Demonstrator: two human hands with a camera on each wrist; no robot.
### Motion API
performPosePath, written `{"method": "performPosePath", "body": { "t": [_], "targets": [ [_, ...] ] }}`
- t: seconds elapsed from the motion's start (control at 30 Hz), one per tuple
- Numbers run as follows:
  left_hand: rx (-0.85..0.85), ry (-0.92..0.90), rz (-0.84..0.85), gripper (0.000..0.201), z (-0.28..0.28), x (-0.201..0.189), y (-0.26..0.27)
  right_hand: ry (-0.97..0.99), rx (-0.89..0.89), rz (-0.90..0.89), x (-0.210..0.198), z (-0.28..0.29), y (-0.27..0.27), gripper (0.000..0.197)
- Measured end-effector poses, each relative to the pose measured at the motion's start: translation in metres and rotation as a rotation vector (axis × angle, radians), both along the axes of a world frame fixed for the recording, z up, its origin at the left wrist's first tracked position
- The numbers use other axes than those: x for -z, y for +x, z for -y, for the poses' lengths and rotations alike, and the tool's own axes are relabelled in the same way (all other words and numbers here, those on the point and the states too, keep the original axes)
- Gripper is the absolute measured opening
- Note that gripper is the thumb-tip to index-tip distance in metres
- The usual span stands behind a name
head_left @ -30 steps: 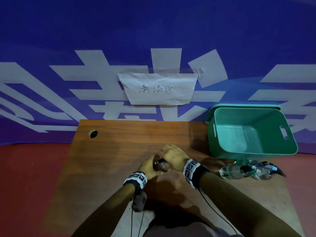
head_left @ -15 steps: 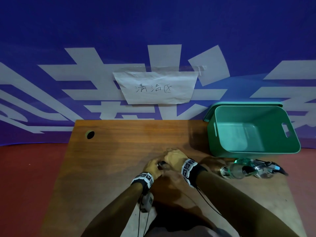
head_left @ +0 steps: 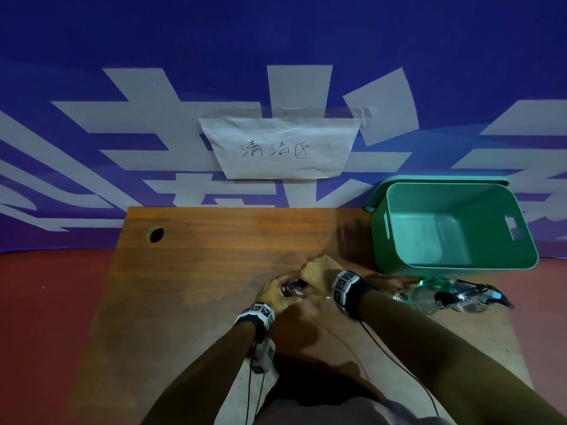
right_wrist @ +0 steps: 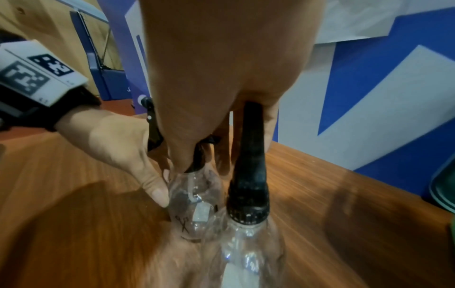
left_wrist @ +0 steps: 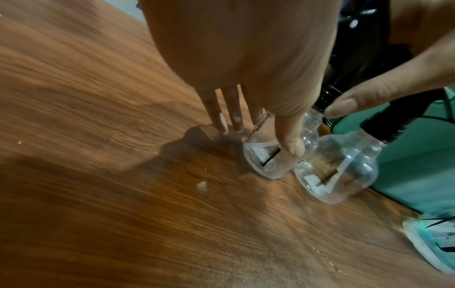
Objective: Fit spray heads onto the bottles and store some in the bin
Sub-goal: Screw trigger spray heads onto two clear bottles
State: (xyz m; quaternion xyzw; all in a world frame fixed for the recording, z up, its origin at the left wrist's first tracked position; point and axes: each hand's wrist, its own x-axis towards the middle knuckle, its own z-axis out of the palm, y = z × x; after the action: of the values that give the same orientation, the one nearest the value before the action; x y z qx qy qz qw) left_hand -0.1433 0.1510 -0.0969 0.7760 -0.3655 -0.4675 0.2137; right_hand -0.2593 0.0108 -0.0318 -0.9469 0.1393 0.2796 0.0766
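Both hands shifted slightly nearer body since earlier frames. Clear bottle (right_wrist: 194, 206) upright on table (head_left: 190, 271), mid-front. Left hand (right_wrist: 123, 148) grip wrapped on bottle body, likely steadying against twist. Right hand (right_wrist: 221, 78) grip clamped on black spray head (right_wrist: 197, 159) at neck. Wrist views show second capped bottle (left_wrist: 344, 165) just beside; head view hides it. Green bin (head_left: 454, 262) right, more bottles (head_left: 429, 297) lying before it.
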Motion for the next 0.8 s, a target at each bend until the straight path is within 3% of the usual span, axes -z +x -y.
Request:
{"method": "performPosePath", "body": {
  "t": [0.1, 0.17, 0.2, 0.27, 0.3, 0.33, 0.4, 0.5, 0.53, 0.67, 0.8],
  "targets": [
    [-0.022, -0.002, -0.013, 0.069, -0.003, 0.002, -0.001, 0.094, 0.177, -0.022, 0.022, 0.004, -0.023, 0.013],
    [-0.047, -0.02, -0.028, 0.071, -0.006, 0.008, -0.001, 0.11, 0.188, -0.015, 0.082, 0.013, -0.041, 0.021],
    [-0.054, -0.025, -0.032, 0.072, -0.007, 0.009, -0.001, 0.129, 0.227, -0.096, 0.098, 0.014, -0.046, 0.027],
    [-0.059, -0.032, -0.027, 0.072, -0.007, 0.011, -0.002, 0.235, 0.276, -0.123, 0.075, 0.013, -0.041, 0.035],
    [-0.057, -0.035, -0.026, 0.073, -0.008, 0.012, -0.002, 0.194, 0.241, -0.032, 0.104, 0.015, -0.049, 0.035],
    [-0.058, -0.033, -0.029, 0.074, -0.008, 0.011, -0.002, 0.186, 0.266, 0.008, 0.094, 0.012, -0.048, 0.039],
    [-0.07, -0.033, -0.045, 0.073, -0.008, 0.013, -0.002, 0.199, 0.309, -0.07, 0.003, -0.001, -0.037, 0.041],
    [-0.104, -0.033, -0.055, 0.066, -0.009, 0.015, -0.003, 0.271, 0.265, 0.069, -0.049, -0.014, -0.036, 0.009],
    [-0.119, -0.037, -0.053, 0.065, -0.008, 0.016, -0.004, 0.28, 0.279, 0.087, -0.052, -0.013, -0.035, 0.008],
    [-0.177, -0.04, -0.058, 0.068, -0.008, 0.024, -0.006, 0.301, 0.318, 0.151, -0.054, -0.014, -0.034, 0.042],
    [-0.183, -0.043, -0.058, 0.067, -0.008, 0.025, -0.007, 0.266, 0.321, 0.083, -0.041, -0.015, -0.027, 0.045]
  ]
}}
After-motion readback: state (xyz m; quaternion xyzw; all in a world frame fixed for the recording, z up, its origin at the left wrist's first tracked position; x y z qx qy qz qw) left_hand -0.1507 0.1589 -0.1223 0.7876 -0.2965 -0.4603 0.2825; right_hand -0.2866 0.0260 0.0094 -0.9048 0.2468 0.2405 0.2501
